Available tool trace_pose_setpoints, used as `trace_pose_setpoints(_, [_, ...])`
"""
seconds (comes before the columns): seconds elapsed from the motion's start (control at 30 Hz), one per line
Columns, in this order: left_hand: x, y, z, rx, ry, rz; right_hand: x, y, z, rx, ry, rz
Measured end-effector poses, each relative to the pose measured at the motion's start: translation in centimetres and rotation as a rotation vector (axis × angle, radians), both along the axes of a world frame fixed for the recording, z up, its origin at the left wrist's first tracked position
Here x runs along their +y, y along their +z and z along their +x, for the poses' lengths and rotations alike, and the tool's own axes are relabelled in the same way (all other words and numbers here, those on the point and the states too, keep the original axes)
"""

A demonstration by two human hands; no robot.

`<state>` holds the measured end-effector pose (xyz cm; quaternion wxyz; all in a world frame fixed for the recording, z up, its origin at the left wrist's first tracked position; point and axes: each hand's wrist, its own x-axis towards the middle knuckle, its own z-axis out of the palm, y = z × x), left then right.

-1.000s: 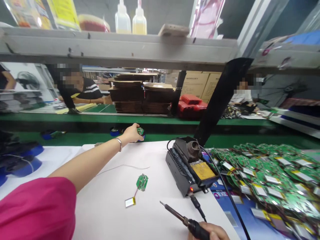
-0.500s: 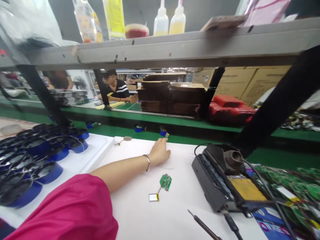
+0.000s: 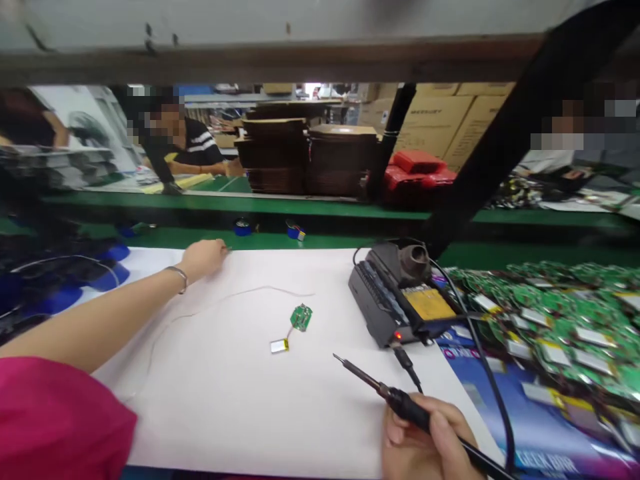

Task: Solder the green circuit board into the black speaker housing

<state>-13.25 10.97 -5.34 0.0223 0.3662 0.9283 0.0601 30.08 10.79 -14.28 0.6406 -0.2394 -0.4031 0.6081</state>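
My right hand (image 3: 425,433) is closed round the black handle of a soldering iron (image 3: 380,389), its bare tip pointing left and away over the white work surface (image 3: 240,413). Toward the back left edge reaches my left hand (image 3: 204,259), fingers pinched together; a small dark bit shows at the fingertips, too small to name. Between the hands lies a green circuit board (image 3: 301,317), wired to a small silver battery (image 3: 279,346); neither hand touches them. A thin wire (image 3: 240,291) curves across the white surface.
A black soldering station (image 3: 385,300) with a yellow sponge (image 3: 429,303) stands right of centre. Many green boards with batteries (image 3: 565,320) are heaped at the right. Blue round housings (image 3: 55,300) crowd the left; several more sit on the green strip behind. A shelf beam (image 3: 300,53) spans above.
My left hand has moved left from near a blue housing to the back left edge, where a small brownish piece with a battery lay. My right hand has entered, holding the soldering iron.
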Motion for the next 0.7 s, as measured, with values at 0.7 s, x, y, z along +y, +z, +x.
trace_pose_setpoints(0.7, [-3.0, -1.4, 17.5, -0.363, -0.618, 0.067, -0.3, 0.2, -0.3, -0.003, -0.09, -0.145])
